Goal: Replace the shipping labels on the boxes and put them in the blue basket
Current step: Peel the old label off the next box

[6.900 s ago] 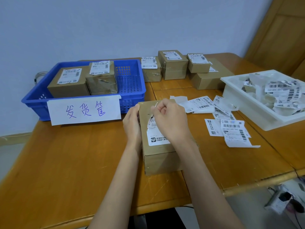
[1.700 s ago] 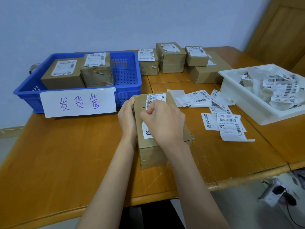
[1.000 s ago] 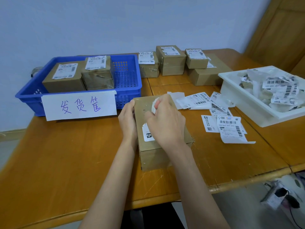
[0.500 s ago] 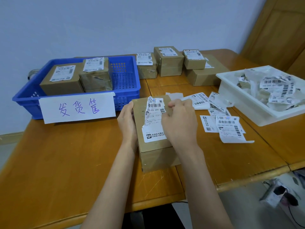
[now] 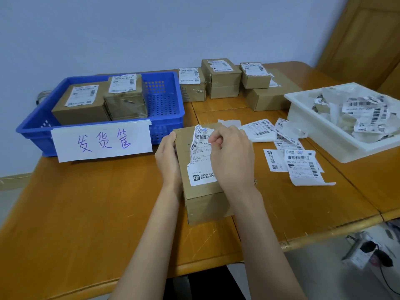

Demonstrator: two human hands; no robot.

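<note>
While peeling goes on: two relabelled boxes sit in the blue basket (image 5: 166, 114).
Left hand (image 5: 167, 158): fingers grip the box (image 5: 205, 200) edge, steadying it on the table (image 5: 86, 202).
Old label (image 5: 200, 148): top now lifted further than a moment ago, bottom apparently still stuck.
Right hand (image 5: 232, 156): pinches the label's raised edge.

Wooden table (image 5: 86, 213) bearing blue basket (image 5: 168, 118) at left, white bin (image 5: 303, 118) at right, a central box (image 5: 203, 204), loose labels (image 5: 298, 163) beside it, further boxes (image 5: 220, 83) behind.
</note>
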